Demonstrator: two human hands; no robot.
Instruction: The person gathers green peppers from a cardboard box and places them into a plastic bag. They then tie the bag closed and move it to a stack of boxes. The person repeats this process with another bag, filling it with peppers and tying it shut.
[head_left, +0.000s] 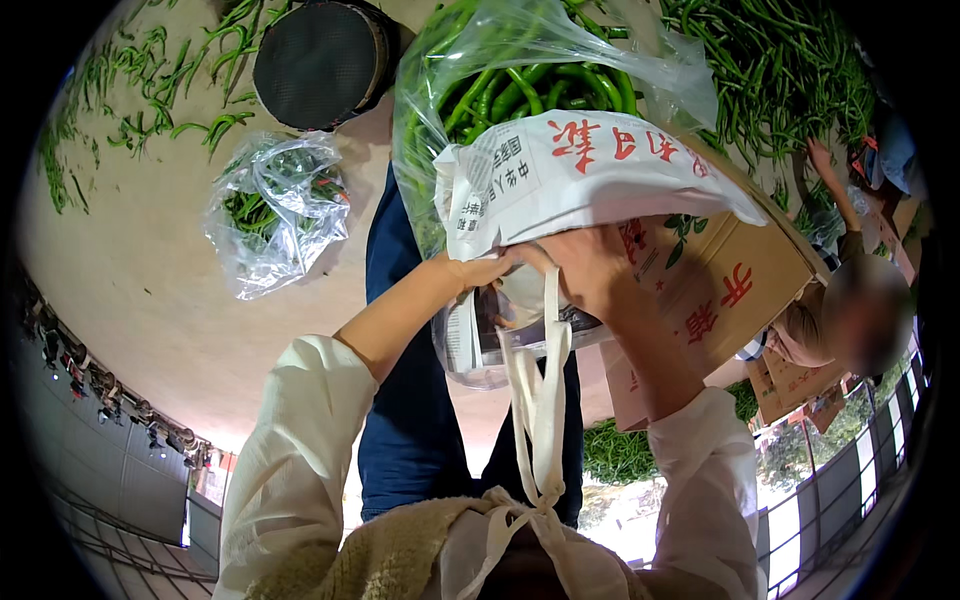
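A clear plastic bag (420, 150) full of long green chili peppers (540, 94) stands in front of me, against a printed cardboard carton (720, 292). Across the near part of the peppers lies a newspaper sheet (600, 169) with large red print. My left hand (484, 270) pinches its near edge on the left. Close beside it, my right hand (589, 266) grips the same edge, its fingers partly hidden by the paper. Under my hands, more printed paper (476, 330) shows through the near side of the bag. White cloth ties (540, 390) hang from my clothing just below.
Left of the carton, a smaller plastic bag (277, 210) of peppers lies on the floor, near a round dark-topped stool (322, 64). Loose peppers (157, 82) are scattered at far left; a large heap (772, 67) fills the upper right. Another person's hand (820, 156) reaches toward it.
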